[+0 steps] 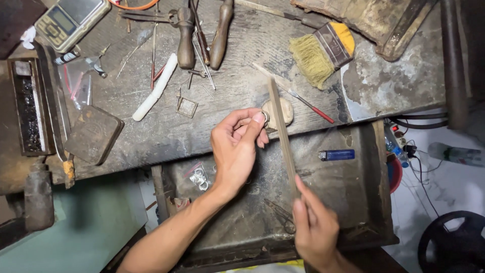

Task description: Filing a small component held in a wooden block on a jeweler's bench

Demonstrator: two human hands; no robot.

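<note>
Fingers (255, 121) of the left hand (235, 149) pinch a small ring (264, 117) against the wooden peg (283, 112) at the counter (242, 76) edge. At five o'clock, the right hand (316, 230) is closed around a long flat file (282, 134) (its tip reaches past the ring). A brush (321, 53) lies at one o'clock, a blue lighter (337, 155) at three in the tray (353, 192).

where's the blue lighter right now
In the head view the blue lighter lies flat in the open drawer tray under the bench edge, right of the long file held by the right hand.
</note>
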